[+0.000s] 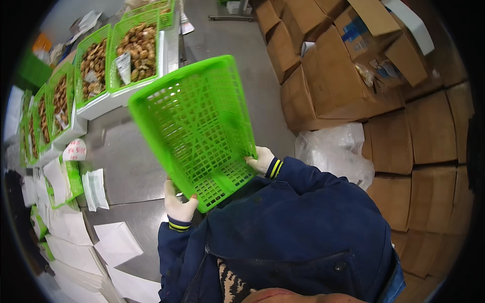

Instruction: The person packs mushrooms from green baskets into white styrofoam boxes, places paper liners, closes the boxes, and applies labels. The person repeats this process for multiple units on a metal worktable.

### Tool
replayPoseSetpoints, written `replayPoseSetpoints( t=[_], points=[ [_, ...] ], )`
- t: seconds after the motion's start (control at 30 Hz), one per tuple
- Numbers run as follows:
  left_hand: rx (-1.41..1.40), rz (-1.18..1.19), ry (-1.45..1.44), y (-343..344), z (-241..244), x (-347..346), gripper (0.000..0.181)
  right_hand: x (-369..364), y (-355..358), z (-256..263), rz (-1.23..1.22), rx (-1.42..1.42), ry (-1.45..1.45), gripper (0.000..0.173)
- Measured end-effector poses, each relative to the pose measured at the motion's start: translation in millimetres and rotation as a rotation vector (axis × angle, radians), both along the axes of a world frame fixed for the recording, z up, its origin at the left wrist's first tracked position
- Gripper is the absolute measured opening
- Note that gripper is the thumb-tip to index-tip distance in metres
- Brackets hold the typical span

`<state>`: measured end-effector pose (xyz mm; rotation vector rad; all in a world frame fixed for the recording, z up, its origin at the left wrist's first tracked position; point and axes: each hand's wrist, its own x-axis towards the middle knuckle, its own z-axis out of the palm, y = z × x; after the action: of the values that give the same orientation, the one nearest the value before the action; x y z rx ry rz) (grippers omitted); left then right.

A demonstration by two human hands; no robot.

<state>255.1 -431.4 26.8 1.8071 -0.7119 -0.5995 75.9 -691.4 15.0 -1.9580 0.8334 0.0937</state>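
Observation:
Between my gloved hands a green plastic mesh basket (197,128) is held up and tilted, its open side turned towards me. No contents show inside it. My left hand (180,202) grips the rim near the lower left corner. On the opposite rim, low on the right, my right hand (261,161) has its thumb over the edge. Both hands wear white gloves that leave the thumb tips bare. Below and left of the basket lies a stainless steel table (117,163).
Green baskets of brown, knobbly produce (138,49) stand on white foam boxes (102,102) at the upper left. White paper sheets (117,242) and a white packet (95,189) lie on the table. Stacked cardboard boxes (337,79) and a clear plastic bag (333,151) are on the right.

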Motion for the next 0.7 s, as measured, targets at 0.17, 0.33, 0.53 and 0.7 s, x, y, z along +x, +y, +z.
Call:
replayPoseSetpoints(
  t=[0.17, 0.33, 0.53, 0.7],
  points=[
    [-0.149, -0.042, 0.275, -35, -31, 2, 0.084, -72, -40, -56, -0.363, 0.144, -0.176, 0.047],
    [0.522, 0.22, -0.259, 1, -140, 28, 0.073, -121, -128, -131, -0.369, -0.032, 0.386, 0.038],
    [0.83, 0.181, -0.547, 2, -155, 6, 0.078, -169, -233, -234, -0.411, 0.092, 0.798, 0.042],
    [0.914, 0.139, -0.419, -6, -140, 7, 0.08, -219, -308, -346, -0.403, 0.12, 0.773, 0.039]
  ],
)
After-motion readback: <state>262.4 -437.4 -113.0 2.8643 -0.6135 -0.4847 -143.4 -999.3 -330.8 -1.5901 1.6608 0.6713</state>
